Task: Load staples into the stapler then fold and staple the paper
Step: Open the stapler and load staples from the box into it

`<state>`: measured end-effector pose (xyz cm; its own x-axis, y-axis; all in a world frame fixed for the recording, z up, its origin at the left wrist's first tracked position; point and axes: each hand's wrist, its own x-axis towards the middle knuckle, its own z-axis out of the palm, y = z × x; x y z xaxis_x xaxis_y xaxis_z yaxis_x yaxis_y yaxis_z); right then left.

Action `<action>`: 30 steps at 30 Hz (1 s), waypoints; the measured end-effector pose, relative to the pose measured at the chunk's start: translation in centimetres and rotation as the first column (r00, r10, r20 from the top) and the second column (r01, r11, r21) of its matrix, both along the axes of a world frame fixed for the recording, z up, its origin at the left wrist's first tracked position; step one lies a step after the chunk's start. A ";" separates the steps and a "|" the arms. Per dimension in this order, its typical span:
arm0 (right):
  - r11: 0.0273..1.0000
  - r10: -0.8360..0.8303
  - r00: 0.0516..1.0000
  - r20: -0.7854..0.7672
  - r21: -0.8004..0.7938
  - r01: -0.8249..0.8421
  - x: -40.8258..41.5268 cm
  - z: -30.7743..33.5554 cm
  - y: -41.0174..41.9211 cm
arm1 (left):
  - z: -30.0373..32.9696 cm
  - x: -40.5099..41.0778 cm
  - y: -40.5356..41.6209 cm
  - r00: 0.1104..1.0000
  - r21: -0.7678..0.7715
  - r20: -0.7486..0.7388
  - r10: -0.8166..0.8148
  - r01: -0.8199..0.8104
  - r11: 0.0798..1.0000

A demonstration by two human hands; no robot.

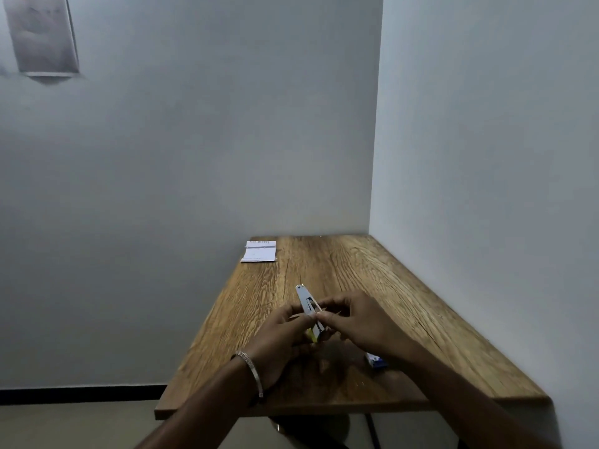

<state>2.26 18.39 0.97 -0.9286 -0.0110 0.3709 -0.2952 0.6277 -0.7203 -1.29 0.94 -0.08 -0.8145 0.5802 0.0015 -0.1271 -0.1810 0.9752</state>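
A small stapler [307, 303] with a silver metal top and a yellow body is held above the middle of the wooden table [372, 273], its metal end pointing away from me. My left hand [282, 335] grips its lower part from the left. My right hand [359, 319] pinches at the stapler's middle with thumb and fingertips; whether a staple strip lies between them I cannot tell. A folded white paper [260, 251] lies at the table's far left corner. A small blue and white staple box [376, 361] rests on the table under my right wrist.
The table stands in a corner, with walls close behind it and on its right. Its left and near edges drop off to the floor. A dark object sits under the table near the front edge.
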 end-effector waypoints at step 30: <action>0.886 -0.267 0.963 -0.034 -0.403 0.231 -0.1 -1.4 -4.3 | 0.9 -0.7 0.3 0.936 -0.077 -0.313 0.163 -0.196 0.978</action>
<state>2.20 14.07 -0.45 -0.8458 0.3791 0.3755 -0.2387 0.3606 -0.9017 -1.98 1.25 0.80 -0.8754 0.4348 0.2113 0.2024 -0.0672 0.9770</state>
